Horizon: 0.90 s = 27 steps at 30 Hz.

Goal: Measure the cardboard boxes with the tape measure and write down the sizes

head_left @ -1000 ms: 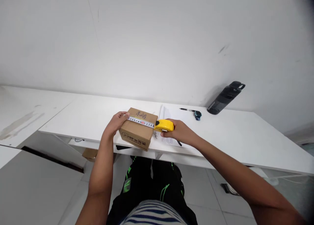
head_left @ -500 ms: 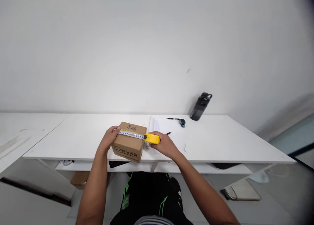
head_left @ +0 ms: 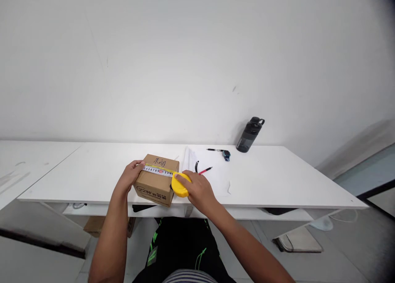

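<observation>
A brown cardboard box (head_left: 151, 189) with black print and handwriting sits at the table's front edge. Across its top lies the white and yellow blade (head_left: 156, 170) of a tape measure. My left hand (head_left: 130, 174) is closed at the box's left top edge, pressing the blade's end there. Closed around the tape measure's yellow case (head_left: 180, 185), my right hand (head_left: 199, 189) holds it at the right edge of the box. The case is tilted down against that side. Fingers of both hands are partly hidden.
White paper sheets (head_left: 220, 180) lie right of the box, with a red and black pencil (head_left: 205, 170) on them. Farther back are a black pen (head_left: 212, 149), a small dark blue item (head_left: 226, 155) and a dark bottle (head_left: 250, 135) near the wall. The white table (head_left: 277, 180) ends close in front.
The yellow case has turned from lying level to tilting down over the box's right side, and my right hand has rotated with it. The whole view has shifted slightly.
</observation>
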### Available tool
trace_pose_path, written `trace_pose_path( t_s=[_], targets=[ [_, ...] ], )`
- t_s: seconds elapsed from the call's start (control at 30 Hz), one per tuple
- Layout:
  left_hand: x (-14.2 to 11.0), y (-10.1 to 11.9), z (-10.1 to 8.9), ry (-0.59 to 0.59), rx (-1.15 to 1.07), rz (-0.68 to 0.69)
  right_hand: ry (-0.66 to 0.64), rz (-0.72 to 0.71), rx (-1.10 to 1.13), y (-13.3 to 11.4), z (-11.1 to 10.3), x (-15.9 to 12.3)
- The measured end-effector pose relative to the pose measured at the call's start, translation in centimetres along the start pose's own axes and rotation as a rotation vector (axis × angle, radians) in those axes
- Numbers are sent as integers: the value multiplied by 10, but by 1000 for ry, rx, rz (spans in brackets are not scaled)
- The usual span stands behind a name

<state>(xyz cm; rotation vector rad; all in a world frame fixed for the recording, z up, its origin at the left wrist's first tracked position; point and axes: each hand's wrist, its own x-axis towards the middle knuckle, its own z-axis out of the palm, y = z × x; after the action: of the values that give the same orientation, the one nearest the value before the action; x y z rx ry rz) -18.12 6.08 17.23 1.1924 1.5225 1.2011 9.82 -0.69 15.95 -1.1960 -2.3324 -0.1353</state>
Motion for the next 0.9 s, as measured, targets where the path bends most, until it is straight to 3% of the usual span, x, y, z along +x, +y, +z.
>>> trace_pose_path(
  t_s=[0.17,0.37,0.5,0.63,0.73,0.83,0.9],
  targets=[
    [1,-6,-2,56,-4,11,-18,32,158,9,-6,17],
    [-5,-11,-4,88,39,59,-16,228,818,20,-11,38],
    [-9,-6,9,111,213,86,-63,292,1064,20,-1,35],
    [-13,5,26,291,386,193,32,199,822,6,12,45],
    [-29,13,38,496,428,498,64,157,549,-5,19,59],
    [-55,12,54,592,245,772,116,62,416,-11,25,60],
    [-77,4,68,603,32,754,173,2,379,-14,30,51]
  ],
)
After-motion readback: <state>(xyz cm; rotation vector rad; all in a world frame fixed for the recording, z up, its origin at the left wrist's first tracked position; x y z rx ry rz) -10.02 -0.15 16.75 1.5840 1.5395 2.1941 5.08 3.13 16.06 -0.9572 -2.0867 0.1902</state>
